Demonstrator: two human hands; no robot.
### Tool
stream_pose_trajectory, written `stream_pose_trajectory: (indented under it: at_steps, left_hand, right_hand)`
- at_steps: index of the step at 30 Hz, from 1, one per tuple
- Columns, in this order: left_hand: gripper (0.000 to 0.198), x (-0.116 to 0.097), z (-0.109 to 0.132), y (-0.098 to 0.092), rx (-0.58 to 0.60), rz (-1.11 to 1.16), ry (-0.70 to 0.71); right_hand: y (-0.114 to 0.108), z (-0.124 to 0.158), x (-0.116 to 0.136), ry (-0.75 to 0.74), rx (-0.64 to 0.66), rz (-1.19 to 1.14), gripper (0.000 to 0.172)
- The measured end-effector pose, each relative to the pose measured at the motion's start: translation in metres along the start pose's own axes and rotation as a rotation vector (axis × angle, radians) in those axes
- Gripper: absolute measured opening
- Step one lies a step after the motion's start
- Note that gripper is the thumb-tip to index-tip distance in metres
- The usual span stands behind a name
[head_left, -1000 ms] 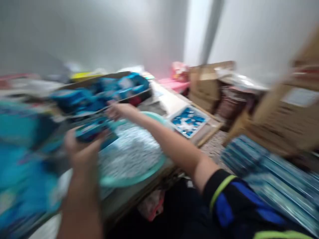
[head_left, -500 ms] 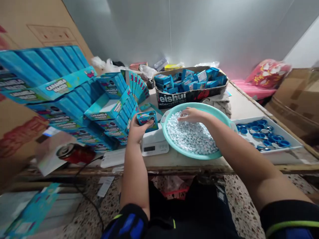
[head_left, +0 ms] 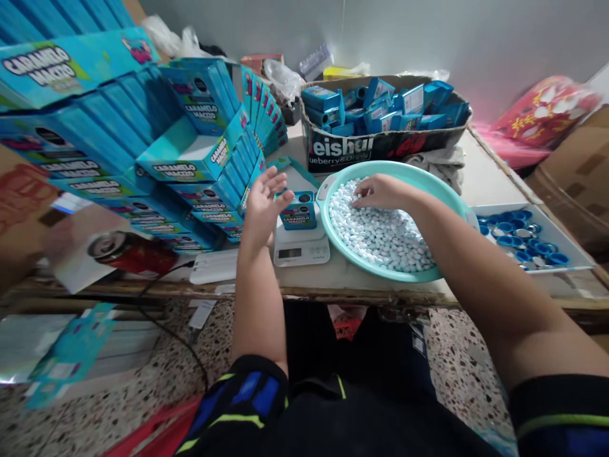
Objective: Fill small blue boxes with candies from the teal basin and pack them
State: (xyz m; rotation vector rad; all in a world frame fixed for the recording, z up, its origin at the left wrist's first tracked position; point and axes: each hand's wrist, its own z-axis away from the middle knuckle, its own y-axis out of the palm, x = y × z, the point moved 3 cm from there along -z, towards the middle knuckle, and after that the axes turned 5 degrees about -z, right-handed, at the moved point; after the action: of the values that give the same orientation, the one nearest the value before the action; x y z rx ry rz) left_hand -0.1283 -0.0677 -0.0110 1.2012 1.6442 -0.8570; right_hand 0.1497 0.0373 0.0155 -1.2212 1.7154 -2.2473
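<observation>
My left hand (head_left: 263, 206) hovers with fingers spread just left of a small blue box (head_left: 297, 211) that stands on a white digital scale (head_left: 301, 245). It touches nothing. My right hand (head_left: 380, 191) rests palm down in a teal basin (head_left: 431, 193) filled with small white candies (head_left: 380, 231), its fingers curled into them; what they hold is hidden.
Stacked blue "Caramelo Macizo" display cartons (head_left: 143, 143) fill the table's left. A cardboard tray of small blue boxes (head_left: 380, 120) stands behind the basin. A white tray of blue caps (head_left: 528, 238) lies at right. A red can (head_left: 128, 252) lies near the table's front left edge.
My left hand has set the small blue box down on the scale and let go, its fingers now spread. My right hand stays in the basin. The view has tilted down.
</observation>
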Motion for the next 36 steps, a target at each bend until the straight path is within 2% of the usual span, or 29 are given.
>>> stream_pose_trajectory:
  at_steps: [5, 8, 14, 21, 26, 32, 36]
  left_hand:
    - [0.061, -0.008, 0.003, -0.005, -0.128, 0.072, 0.086]
    - [0.059, -0.011, 0.005, -0.004, -0.187, 0.050, 0.083]
    - [0.057, -0.017, 0.007, -0.002, -0.330, 0.011, 0.082]
    - [0.046, -0.026, 0.010, 0.000, -0.376, 0.046, 0.086]
    - [0.054, -0.021, 0.009, 0.003, -0.272, -0.023, 0.009]
    - [0.052, -0.012, 0.008, 0.009, -0.148, -0.120, -0.050]
    - [0.045, -0.012, 0.011, 0.010, -0.070, -0.272, -0.157]
  right_hand:
    - [-0.008, 0.004, -0.002, 0.020, -0.094, 0.063, 0.028]
    - [-0.013, 0.006, -0.003, 0.035, -0.155, 0.071, 0.027]
    - [-0.020, 0.010, -0.003, 0.072, -0.196, 0.002, 0.024]
    - [-0.023, 0.009, -0.006, 0.085, -0.227, -0.062, 0.022]
    - [-0.023, 0.008, -0.006, 0.108, -0.205, -0.064, 0.025]
    - [-0.009, 0.011, -0.002, 0.089, 0.065, -0.110, 0.045]
    - [-0.002, 0.011, 0.006, 0.094, 0.150, -0.050, 0.057]
